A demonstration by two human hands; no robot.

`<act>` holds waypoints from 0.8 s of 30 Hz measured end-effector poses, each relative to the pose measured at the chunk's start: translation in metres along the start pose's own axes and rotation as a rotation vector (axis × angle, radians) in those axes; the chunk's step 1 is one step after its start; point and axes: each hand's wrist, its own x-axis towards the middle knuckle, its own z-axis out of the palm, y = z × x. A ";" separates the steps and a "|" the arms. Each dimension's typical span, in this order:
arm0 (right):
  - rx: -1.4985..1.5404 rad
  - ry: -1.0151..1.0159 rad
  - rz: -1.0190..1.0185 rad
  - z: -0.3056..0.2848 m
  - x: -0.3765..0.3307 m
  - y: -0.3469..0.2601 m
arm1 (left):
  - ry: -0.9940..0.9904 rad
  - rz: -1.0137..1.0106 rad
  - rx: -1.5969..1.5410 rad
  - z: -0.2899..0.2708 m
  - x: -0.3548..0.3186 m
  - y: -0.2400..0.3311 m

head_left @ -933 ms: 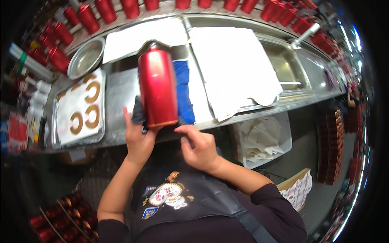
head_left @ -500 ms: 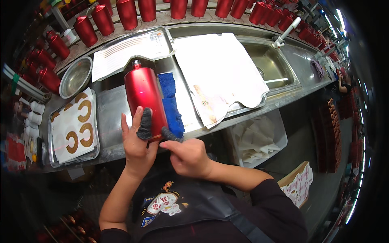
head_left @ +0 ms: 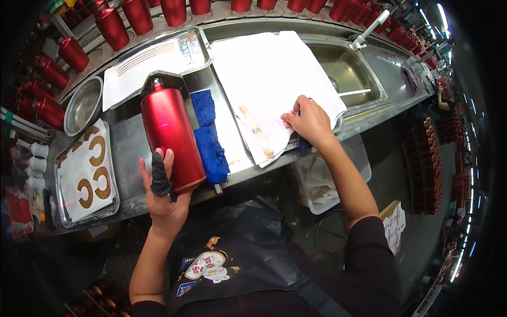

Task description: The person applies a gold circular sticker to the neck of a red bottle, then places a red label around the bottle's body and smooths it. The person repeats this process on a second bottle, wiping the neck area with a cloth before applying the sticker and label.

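Note:
A glossy red bottle (head_left: 170,132) with a dark neck lies tilted, its neck end in a dark angled holder (head_left: 182,84). My left hand (head_left: 166,203) grips its near end, thumb by the base and fingers along the left side. A black wrap (head_left: 159,177) covers one of those fingers. Over on the right, my right hand (head_left: 312,122) has its fingertips pinched together at the wavy near edge of a stack of white sheets (head_left: 269,68). Small red print shows beside the fingertips, and the fingers partly hide that edge.
A blue cloth (head_left: 210,142) lies right of the bottle. Trays hold gold C-shaped pieces (head_left: 97,150) and striped sheets (head_left: 142,66). Also around are a metal bowl (head_left: 83,108), a sink (head_left: 346,79) with a white tap (head_left: 369,31), and a bin of paper (head_left: 317,182). Red bottles (head_left: 112,29) line the back.
My right hand has left the bottle's base and reached right to the white sheets. My left hand stays at the bottle's near end. The whole view has shifted slightly.

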 end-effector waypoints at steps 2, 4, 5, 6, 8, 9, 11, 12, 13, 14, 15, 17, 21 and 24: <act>0.013 -0.094 -0.001 -0.003 0.018 0.002 | -0.003 -0.003 -0.009 -0.001 0.000 0.000; -0.048 -0.075 -0.025 -0.007 0.035 -0.003 | -0.007 -0.009 -0.014 -0.002 0.000 0.001; -0.071 -0.035 -0.061 -0.011 0.045 -0.006 | -0.006 -0.015 -0.019 -0.002 0.000 0.001; -0.101 -0.069 -0.034 -0.015 0.060 -0.009 | -0.017 -0.023 -0.016 -0.002 0.000 0.001; -0.121 -0.091 -0.057 -0.019 0.091 -0.008 | -0.010 -0.014 -0.033 -0.004 0.000 0.002; -0.128 -0.096 -0.071 -0.020 0.108 -0.007 | -0.025 -0.024 -0.026 -0.004 0.000 0.002; -0.133 -0.113 -0.129 -0.019 0.144 -0.008 | -0.029 -0.029 -0.032 -0.006 0.000 0.003; -0.131 -0.119 -0.138 -0.016 0.161 -0.011 | -0.031 -0.034 -0.036 -0.006 0.000 0.004; -0.129 -0.126 -0.146 -0.012 0.177 -0.015 | -0.029 -0.030 -0.044 -0.006 -0.001 0.004; -0.150 -0.102 -0.143 -0.005 0.192 -0.020 | -0.032 -0.032 -0.040 -0.006 0.000 0.006; -0.147 -0.072 -0.125 0.001 0.206 -0.025 | -0.027 -0.028 -0.036 -0.004 -0.001 0.005; -0.111 -0.012 -0.145 0.012 0.229 -0.035 | -0.010 -0.041 -0.040 -0.003 -0.002 0.006; 0.048 0.156 -0.139 0.010 0.244 -0.038 | -0.007 -0.076 -0.058 -0.001 -0.006 0.006; 0.050 -0.026 -0.203 -0.012 0.211 -0.020 | 0.008 -0.067 -0.085 0.002 -0.007 0.003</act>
